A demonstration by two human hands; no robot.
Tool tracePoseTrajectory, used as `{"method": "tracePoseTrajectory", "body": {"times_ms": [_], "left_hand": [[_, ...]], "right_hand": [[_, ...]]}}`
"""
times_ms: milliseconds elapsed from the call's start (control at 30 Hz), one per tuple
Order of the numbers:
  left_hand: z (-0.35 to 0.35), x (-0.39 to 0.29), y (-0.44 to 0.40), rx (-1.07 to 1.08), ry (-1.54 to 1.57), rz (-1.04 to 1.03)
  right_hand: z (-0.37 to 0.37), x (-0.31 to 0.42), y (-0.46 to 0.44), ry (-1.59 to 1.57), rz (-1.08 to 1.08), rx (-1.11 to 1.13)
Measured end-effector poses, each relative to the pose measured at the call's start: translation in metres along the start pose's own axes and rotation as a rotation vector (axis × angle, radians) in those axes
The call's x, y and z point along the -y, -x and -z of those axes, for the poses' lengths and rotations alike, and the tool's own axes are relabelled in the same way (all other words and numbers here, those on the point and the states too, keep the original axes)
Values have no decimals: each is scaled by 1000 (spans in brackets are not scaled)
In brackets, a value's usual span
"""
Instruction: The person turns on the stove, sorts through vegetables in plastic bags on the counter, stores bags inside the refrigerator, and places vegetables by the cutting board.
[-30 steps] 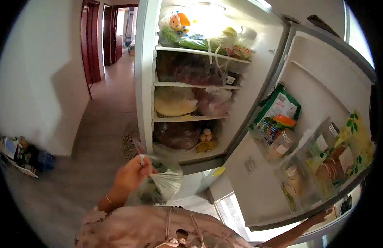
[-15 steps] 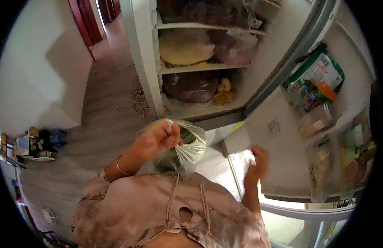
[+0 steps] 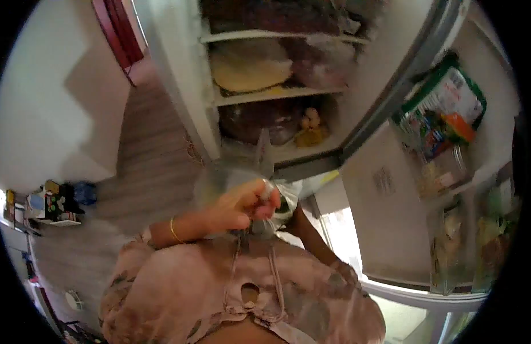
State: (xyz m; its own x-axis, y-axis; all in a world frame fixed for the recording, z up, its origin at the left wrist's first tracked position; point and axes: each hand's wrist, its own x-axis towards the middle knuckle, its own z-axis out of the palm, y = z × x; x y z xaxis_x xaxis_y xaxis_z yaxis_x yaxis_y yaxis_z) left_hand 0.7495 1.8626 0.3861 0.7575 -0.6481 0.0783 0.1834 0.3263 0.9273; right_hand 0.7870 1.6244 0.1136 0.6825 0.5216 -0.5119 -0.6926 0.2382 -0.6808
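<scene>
Left hand (image 3: 248, 202) clamped on a plastic bag (image 3: 286, 203), right hand's grip hidden; bag outside the open fridge (image 3: 185, 74) at twelve o'clock.

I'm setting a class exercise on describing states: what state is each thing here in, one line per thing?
Fridge, open
Fridge door, swung wide open
Plastic bag, gathered near the top, held
Left hand, closed on the bag
Right hand, hidden by the bag
Eggs, grouped low in the fridge
Green packet, tucked in the door
Bracelet, worn on the left wrist
</scene>
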Motion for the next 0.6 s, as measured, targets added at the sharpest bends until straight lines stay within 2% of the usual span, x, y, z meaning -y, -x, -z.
{"method": "tracePoseTrajectory", "body": {"times_ms": [33, 133, 267, 367, 467, 533, 600], "left_hand": [[1, -2, -4, 17, -2, -15], [0, -9, -19, -19, -9, -59], [12, -7, -37, -69, -13, -145], [4, -22, -48, -95, -29, -199], [6, -28, -62, -154, -5, -210], [9, -36, -68, -225, 11, -228], [18, -40, -71, -193, 11, -245]], "right_hand": [[-7, 9, 4, 173, 167, 42], [34, 25, -21, -274, -35, 37], [32, 71, -18, -90, -40, -134], [44, 84, -31, -63, -3, -16], [48, 99, -45, 8, -74, -122], [56, 101, -59, 54, -95, -109], [38, 122, -50, 206, -114, -166]]}}
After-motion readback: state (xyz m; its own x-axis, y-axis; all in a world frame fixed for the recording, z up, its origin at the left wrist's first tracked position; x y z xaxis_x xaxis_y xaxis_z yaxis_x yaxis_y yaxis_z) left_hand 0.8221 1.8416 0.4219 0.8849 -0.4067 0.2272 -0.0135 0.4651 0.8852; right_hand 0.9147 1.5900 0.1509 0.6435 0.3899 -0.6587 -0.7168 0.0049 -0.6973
